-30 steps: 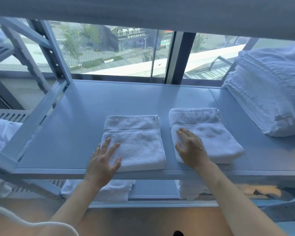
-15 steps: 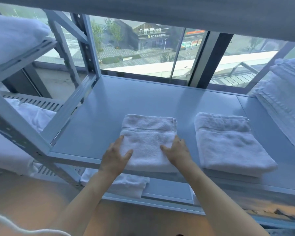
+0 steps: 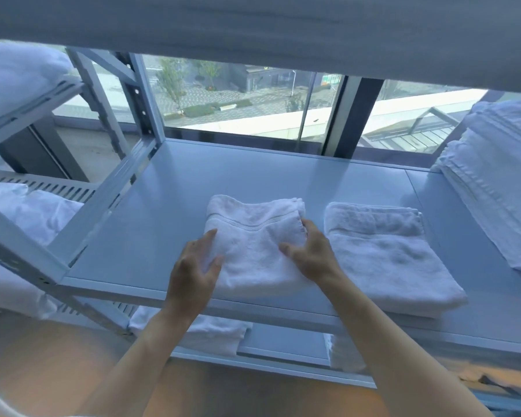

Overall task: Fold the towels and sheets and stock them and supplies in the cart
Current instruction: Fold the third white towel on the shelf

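Observation:
Two folded white towels lie side by side on the grey cart shelf (image 3: 169, 224). The left towel (image 3: 253, 251) is rumpled and bunched between my hands. My left hand (image 3: 193, 266) holds its left edge, thumb and forefinger lying on top. At the towel's right edge, my right hand (image 3: 310, 254) has its thumb on top and its fingertips curled over the side. The right towel (image 3: 385, 254) lies flat and untouched, just right of my right hand.
A tall stack of folded white linen (image 3: 500, 188) fills the shelf's right end. More folded towels (image 3: 211, 332) sit on the shelf below. White bedding (image 3: 21, 212) lies on a neighbouring rack at the left. A window (image 3: 238, 97) is behind, and another shelf (image 3: 253, 28) overhead.
My right hand left the right towel and came onto the left towel. Both hands slid from its near edge up along its sides, and the towel now looks bunched. The view shifted left.

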`<state>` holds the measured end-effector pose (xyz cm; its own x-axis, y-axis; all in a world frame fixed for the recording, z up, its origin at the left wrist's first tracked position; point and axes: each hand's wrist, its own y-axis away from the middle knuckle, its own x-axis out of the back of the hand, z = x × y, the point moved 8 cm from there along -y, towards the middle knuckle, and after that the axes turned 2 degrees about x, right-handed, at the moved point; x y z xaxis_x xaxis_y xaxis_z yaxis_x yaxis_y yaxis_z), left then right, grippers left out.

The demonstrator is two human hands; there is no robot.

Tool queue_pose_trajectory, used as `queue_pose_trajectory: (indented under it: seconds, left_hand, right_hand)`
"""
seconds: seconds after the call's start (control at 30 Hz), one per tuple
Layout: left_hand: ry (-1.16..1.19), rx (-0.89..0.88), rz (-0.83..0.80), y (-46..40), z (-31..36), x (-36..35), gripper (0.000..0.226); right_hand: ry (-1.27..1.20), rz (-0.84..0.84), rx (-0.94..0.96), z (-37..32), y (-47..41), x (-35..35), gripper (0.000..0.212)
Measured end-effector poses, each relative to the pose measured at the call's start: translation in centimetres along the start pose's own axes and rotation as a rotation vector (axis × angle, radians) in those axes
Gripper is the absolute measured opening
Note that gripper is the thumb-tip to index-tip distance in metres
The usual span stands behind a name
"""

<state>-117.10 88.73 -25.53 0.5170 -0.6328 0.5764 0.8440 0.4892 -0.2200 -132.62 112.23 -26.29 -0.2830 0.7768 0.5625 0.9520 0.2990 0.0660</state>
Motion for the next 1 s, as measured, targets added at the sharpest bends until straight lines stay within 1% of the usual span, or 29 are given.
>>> queue_pose_trajectory:
  seconds: [0.1,0.17,0.4,0.57,0.67,0.77,0.83,0.87,0.93,1.0]
  left_hand:
    - [0.01,-0.068,0.036,-0.6,3.9,-1.3,0.057]
    - [0.026,-0.101,0.049,-1.0,6.5,-2.7,0.058]
    - [0.068,-0.219,0.021,-0.9,15.4,-11.1,0.06]
    - [0.091,-0.236,0.0,0.5,19.3,-16.6,0.058]
    - [0.068,-0.168,-0.033,1.6,19.2,-19.1,0.059]
    - [-0.011,-0.011,-0.115,3.0,17.3,-21.5,0.055]
    - [-0.052,0.078,-0.126,3.8,16.3,-22.2,0.05]
    - [-0.066,0.093,-0.116,3.9,16.1,-22.1,0.049]
    - [-0.08,0.119,-0.108,3.6,15.8,-22.1,0.053]
    - [-0.051,0.206,-0.173,2.6,15.0,-22.6,0.066]
  right_hand:
    - [-0.027,0.058,0.08,-0.6,-0.1,4.4,0.06]
    - [-0.036,0.093,0.103,-0.3,-0.1,7.7,0.061]
    - [-0.017,0.243,0.091,4.2,0.9,20.4,0.056]
    - [-0.016,0.264,0.034,8.6,1.6,26.2,0.055]
    - [-0.008,0.229,-0.009,11.4,1.5,27.0,0.059]
    - [0.031,0.11,-0.077,14.9,1.3,25.6,0.064]
    - [0.045,0.04,-0.131,17.0,1.2,24.5,0.062]
    - [0.044,0.042,-0.147,17.7,1.1,24.4,0.059]
    - [0.055,0.054,-0.183,19.0,0.7,24.8,0.06]
    - [0.031,0.001,-0.239,19.8,0.2,24.7,0.063]
